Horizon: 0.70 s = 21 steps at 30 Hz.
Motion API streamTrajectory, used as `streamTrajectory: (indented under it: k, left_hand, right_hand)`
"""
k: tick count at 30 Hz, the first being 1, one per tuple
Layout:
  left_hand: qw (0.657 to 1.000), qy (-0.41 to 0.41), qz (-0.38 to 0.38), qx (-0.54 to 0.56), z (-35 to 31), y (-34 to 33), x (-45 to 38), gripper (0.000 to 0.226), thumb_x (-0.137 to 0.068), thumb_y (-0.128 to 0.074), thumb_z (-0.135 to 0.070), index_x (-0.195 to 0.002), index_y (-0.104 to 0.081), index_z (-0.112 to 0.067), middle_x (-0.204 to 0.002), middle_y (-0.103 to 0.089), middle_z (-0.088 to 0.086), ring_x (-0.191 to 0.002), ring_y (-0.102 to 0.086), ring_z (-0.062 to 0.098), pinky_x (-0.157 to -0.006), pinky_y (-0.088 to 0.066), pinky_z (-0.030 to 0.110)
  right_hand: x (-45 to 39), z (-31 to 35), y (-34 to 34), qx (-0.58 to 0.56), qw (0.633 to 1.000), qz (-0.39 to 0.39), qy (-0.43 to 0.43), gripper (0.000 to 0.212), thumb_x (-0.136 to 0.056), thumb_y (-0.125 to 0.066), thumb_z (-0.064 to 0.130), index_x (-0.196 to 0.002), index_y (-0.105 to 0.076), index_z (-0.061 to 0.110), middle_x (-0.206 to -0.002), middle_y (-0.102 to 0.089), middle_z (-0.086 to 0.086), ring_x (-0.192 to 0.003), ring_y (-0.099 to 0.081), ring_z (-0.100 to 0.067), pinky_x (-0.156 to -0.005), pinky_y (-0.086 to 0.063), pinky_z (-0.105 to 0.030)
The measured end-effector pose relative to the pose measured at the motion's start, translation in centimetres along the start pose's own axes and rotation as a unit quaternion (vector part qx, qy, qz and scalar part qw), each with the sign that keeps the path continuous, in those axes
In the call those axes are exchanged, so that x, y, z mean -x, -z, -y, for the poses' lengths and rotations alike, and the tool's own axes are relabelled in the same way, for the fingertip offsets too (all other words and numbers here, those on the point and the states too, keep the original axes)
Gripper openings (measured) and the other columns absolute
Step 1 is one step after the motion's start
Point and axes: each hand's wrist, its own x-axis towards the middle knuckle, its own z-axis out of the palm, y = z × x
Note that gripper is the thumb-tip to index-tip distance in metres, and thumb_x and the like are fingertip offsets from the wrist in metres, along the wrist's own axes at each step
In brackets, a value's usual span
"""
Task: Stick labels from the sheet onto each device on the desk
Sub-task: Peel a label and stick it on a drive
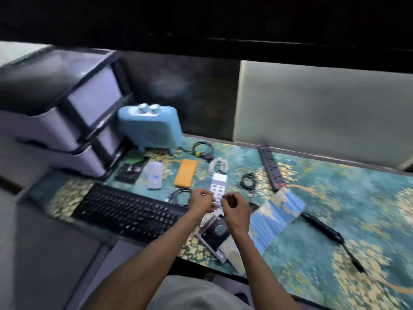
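My left hand and my right hand are held close together above the desk, fingers pinched. Something small and pale seems to sit between them, too blurred to name. Just beyond them lies a white multi-port charger with a coiled white cable. The blue-striped label sheet lies to the right of my hands. Other devices on the desk: a black keyboard, a grey-white handheld device, an orange power bank, a light-blue speaker and a black power strip.
Grey stacked drawers stand at the back left. Coiled black cables lie among the devices. A black and grey stand sits under my right wrist. A black cable adapter lies at right. A pale panel closes off the back.
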Motion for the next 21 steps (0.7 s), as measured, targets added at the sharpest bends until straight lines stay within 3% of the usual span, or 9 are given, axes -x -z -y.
streamTrajectory:
  k: [5,8,12,14,15,17,19,21]
  left_hand:
    - [0.989,0.002,-0.146,-0.038,1.5,9.1,-3.1,0.012,-0.085,-0.063,-0.002,-0.078,-0.066,-0.011,-0.081,-0.072,0.011,-0.07,-0.071,0.029,-0.066,-0.063,0.043]
    - [0.982,0.01,-0.183,-0.053,2.3,13.8,-6.1,0.015,-0.082,-0.061,-0.003,-0.074,-0.063,-0.015,-0.085,-0.072,0.01,-0.082,-0.071,0.033,-0.074,-0.062,0.049]
    - [0.976,-0.011,-0.201,-0.087,0.8,17.9,-8.5,0.012,-0.08,-0.059,-0.003,-0.078,-0.061,-0.014,-0.092,-0.071,0.011,-0.086,-0.069,0.033,-0.076,-0.06,0.04]
    - [0.968,-0.04,-0.21,-0.13,-0.4,19.9,-9.7,0.012,-0.08,-0.059,-0.001,-0.084,-0.061,-0.013,-0.098,-0.068,0.009,-0.089,-0.062,0.029,-0.073,-0.049,0.031]
    - [0.963,-0.055,-0.21,-0.157,-0.8,20.7,-10.3,0.015,-0.08,-0.06,-0.002,-0.089,-0.059,-0.013,-0.103,-0.065,0.008,-0.091,-0.057,0.026,-0.072,-0.042,0.029]
    - [0.953,-0.081,-0.196,-0.217,-1.0,22.8,-12.1,0.025,-0.079,-0.065,-0.005,-0.099,-0.053,-0.014,-0.113,-0.053,0.006,-0.093,-0.048,0.023,-0.072,-0.035,0.029]
    - [0.934,-0.09,-0.176,-0.297,-1.4,25.0,-14.0,0.037,-0.078,-0.069,-0.011,-0.108,-0.049,-0.016,-0.119,-0.044,0.005,-0.094,-0.043,0.02,-0.07,-0.035,0.03]
    - [0.905,-0.095,-0.17,-0.378,-1.6,26.4,-15.4,0.052,-0.075,-0.074,-0.02,-0.118,-0.046,-0.016,-0.125,-0.041,0.008,-0.105,-0.045,0.024,-0.074,-0.043,0.034]
  right_hand:
    - [0.6,1.7,-6.8,0.011,0.995,0.097,0.017,0.005,-0.093,-0.071,0.019,-0.091,-0.073,0.022,-0.084,-0.071,0.008,-0.081,-0.063,0.005,-0.068,-0.043,-0.009]
    - [0.0,3.2,-10.8,0.025,0.993,0.112,0.024,0.004,-0.093,-0.07,0.021,-0.092,-0.074,0.022,-0.086,-0.072,0.008,-0.082,-0.064,0.002,-0.068,-0.044,-0.012]
    - [-1.1,5.5,-15.7,0.033,0.993,0.11,0.026,0.005,-0.092,-0.071,0.019,-0.091,-0.076,0.018,-0.084,-0.073,0.006,-0.076,-0.063,0.006,-0.066,-0.043,-0.007]
    - [-1.7,6.5,-18.3,0.035,0.993,0.112,0.03,0.006,-0.091,-0.071,0.018,-0.091,-0.076,0.018,-0.081,-0.074,0.006,-0.071,-0.064,0.005,-0.062,-0.044,-0.004]
    - [-1.9,7.0,-19.3,0.036,0.992,0.114,0.031,0.006,-0.092,-0.071,0.018,-0.092,-0.076,0.019,-0.081,-0.073,0.006,-0.071,-0.064,0.002,-0.061,-0.045,-0.005]
    - [-2.4,7.7,-22.0,0.035,0.992,0.115,0.025,0.005,-0.092,-0.071,0.019,-0.092,-0.076,0.02,-0.08,-0.072,0.007,-0.072,-0.066,-0.004,-0.065,-0.056,-0.021]
    - [-3.0,8.2,-24.4,0.026,0.994,0.102,0.011,0.006,-0.092,-0.071,0.019,-0.092,-0.076,0.021,-0.079,-0.072,0.006,-0.074,-0.068,-0.012,-0.068,-0.06,-0.037]
    - [-3.3,8.7,-25.6,0.033,0.995,0.096,0.007,0.005,-0.092,-0.071,0.02,-0.092,-0.076,0.021,-0.079,-0.073,0.004,-0.076,-0.069,-0.014,-0.07,-0.061,-0.039]
